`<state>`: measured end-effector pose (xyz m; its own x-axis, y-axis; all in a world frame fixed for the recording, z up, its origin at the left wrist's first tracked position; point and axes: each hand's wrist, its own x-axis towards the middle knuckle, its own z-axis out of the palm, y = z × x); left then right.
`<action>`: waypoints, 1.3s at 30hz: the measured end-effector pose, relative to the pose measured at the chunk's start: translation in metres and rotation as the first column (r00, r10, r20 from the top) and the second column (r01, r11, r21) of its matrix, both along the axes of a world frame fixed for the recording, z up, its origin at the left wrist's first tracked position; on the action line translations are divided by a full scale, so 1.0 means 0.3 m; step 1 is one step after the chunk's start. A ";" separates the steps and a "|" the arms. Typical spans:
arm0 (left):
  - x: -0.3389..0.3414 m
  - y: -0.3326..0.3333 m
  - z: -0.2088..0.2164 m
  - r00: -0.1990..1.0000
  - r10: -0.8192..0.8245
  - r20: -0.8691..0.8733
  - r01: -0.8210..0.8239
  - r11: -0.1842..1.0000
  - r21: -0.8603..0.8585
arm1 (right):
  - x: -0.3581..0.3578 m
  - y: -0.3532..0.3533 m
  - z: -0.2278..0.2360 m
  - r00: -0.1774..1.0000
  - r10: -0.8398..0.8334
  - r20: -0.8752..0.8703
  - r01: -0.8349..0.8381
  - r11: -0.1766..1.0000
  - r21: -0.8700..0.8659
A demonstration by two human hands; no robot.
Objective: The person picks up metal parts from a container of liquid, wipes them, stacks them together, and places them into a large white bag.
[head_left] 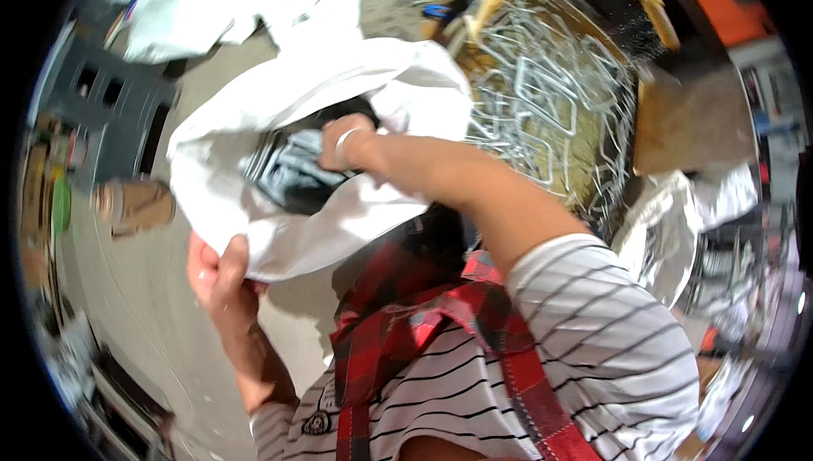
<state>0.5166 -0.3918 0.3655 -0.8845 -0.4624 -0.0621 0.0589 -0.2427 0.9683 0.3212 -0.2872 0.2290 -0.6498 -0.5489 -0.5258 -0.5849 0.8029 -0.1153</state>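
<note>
A large white woven sack (415, 97) stands in front of me with its mouth spread wide. My left hand (222, 270) is closed on the sack's near-left rim, thumb on the outside. Through the opening reaches my right arm, and my right hand (343, 143) is down inside the sack, looking curled and closed. What it holds, if anything, is hidden and blurred. Below and beside that hand lie shiny grey metal pieces (296, 169), apparently bent rods, in the sack's dark interior.
Right of the sack, a bin holds a tangled heap of bent metal wire pieces (542, 88). A brown panel (694, 122) and another white sack (665, 232) are farther right. At left are a grey plastic pallet (127, 105) and a brown roll (135, 204) on the floor. More white sacks (195, 12) lie beyond.
</note>
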 end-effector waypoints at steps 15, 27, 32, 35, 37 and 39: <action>-0.135 0.531 0.135 0.923 -0.255 -0.290 0.106 0.890 -0.444 | -0.105 0.854 0.302 0.869 -0.414 -0.271 0.125 0.715 -0.688; -0.862 1.183 -0.256 0.890 -0.455 0.015 0.448 0.881 0.150 | -0.233 1.720 -0.314 0.735 -0.624 -0.267 0.565 0.780 -0.267; -0.992 1.193 -0.427 0.889 -0.424 0.173 0.384 0.896 0.221 | -0.346 1.720 -0.497 0.760 -0.529 -0.378 0.421 0.844 -0.334; -1.013 1.154 -0.469 0.885 -0.409 0.221 0.381 0.911 0.161 | -0.337 1.687 -0.500 0.866 -0.426 -0.262 0.436 0.900 -0.021; -1.020 1.161 -0.469 0.872 -0.408 0.270 0.375 0.912 0.167 | -0.307 1.726 -0.455 0.850 -0.451 -0.272 0.466 0.885 -0.013; -1.024 1.174 -0.474 0.848 -0.416 0.329 0.389 0.909 0.149 | -0.267 1.757 -0.350 0.812 -0.514 -0.277 0.529 0.848 -0.024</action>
